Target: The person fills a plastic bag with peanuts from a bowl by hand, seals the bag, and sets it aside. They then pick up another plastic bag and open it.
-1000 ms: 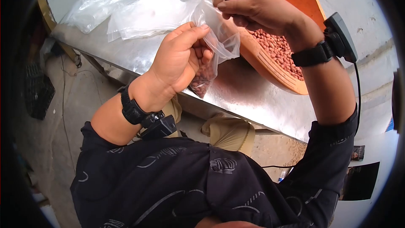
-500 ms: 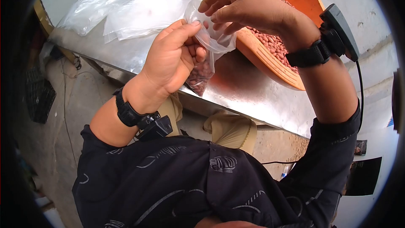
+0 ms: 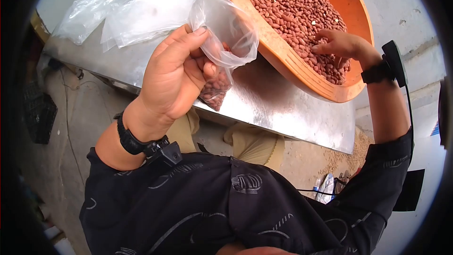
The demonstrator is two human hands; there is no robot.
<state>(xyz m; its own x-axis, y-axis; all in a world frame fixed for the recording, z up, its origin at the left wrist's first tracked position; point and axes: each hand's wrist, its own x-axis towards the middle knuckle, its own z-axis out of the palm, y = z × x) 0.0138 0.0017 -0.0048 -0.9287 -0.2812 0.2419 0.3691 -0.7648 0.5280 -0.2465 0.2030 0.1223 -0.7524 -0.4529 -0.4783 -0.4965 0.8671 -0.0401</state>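
My left hand point(image 3: 177, 71) is closed on the rim of a clear plastic bag point(image 3: 236, 33), thumb outside. The bag hangs with its mouth wide, and reddish shelled peanuts point(image 3: 216, 92) fill its lower corner. My right hand point(image 3: 342, 47) reaches over the near right side of an orange basin point(image 3: 288, 63) heaped with peanuts point(image 3: 292, 14). Its thumb and fingers are apart and bent down onto the peanuts, some fingertips hidden among them. I see nothing held in it.
Flat stacks of clear plastic bags point(image 3: 148, 14) lie on the metal table point(image 3: 278, 104), left of the basin. A black crate point(image 3: 42, 118) is on the floor at left. Loose pale bits point(image 3: 351, 153) litter the floor at right, beyond the table's edge.
My right hand has moved from the bag's mouth rightward and down into the peanuts in the basin. The bag, still in my left hand, has shifted slightly left and its mouth shows wider.
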